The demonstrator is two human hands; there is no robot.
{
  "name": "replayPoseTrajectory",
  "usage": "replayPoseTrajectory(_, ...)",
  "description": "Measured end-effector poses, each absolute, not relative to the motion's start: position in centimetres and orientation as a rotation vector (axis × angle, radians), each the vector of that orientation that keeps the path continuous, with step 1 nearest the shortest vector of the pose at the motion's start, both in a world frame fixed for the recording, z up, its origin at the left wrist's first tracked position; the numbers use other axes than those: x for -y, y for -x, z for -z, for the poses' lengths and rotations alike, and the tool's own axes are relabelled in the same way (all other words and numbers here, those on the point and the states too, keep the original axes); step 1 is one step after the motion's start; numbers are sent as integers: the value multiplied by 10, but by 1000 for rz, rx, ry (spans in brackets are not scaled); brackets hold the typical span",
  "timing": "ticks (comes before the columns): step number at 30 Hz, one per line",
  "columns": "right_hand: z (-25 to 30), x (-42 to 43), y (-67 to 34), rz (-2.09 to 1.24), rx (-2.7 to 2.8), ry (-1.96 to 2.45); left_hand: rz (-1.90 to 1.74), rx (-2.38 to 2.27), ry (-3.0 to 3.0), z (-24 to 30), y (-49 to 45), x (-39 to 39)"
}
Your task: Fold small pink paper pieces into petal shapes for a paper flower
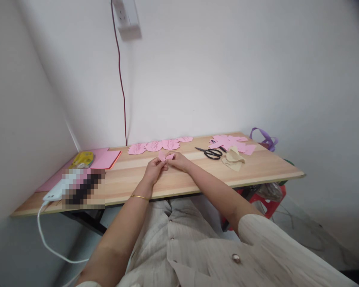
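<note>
My left hand (pixel 154 169) and my right hand (pixel 179 161) meet over the middle of the wooden table (pixel 197 175). Both pinch a small folded pink paper piece (pixel 165 156) between their fingertips, just above the tabletop. A thin gold bangle sits on my left wrist. Behind the hands, a row of several folded pink paper shapes (pixel 160 145) lies along the table's far edge.
Black scissors (pixel 211 152) lie right of my hands, beside a tan paper scrap (pixel 233 158) and a pile of pink paper pieces (pixel 231 142). Pink sheets (pixel 106 158), a yellow object (pixel 82 159) and a white device with cable (pixel 54 193) sit at the left. A red stool (pixel 271 205) stands under the right end.
</note>
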State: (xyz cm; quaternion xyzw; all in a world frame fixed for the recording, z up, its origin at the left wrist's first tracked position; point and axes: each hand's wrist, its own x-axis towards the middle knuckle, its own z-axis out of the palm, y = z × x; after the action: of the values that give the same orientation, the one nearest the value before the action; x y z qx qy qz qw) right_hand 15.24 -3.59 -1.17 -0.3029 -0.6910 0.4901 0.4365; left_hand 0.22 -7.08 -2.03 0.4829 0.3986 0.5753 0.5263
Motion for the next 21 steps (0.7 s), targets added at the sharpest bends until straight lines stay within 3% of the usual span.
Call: replayPoseTrajectory(21,5,43,-152,-1136,1750,788,-1363,-958,-1197,20,-1,72)
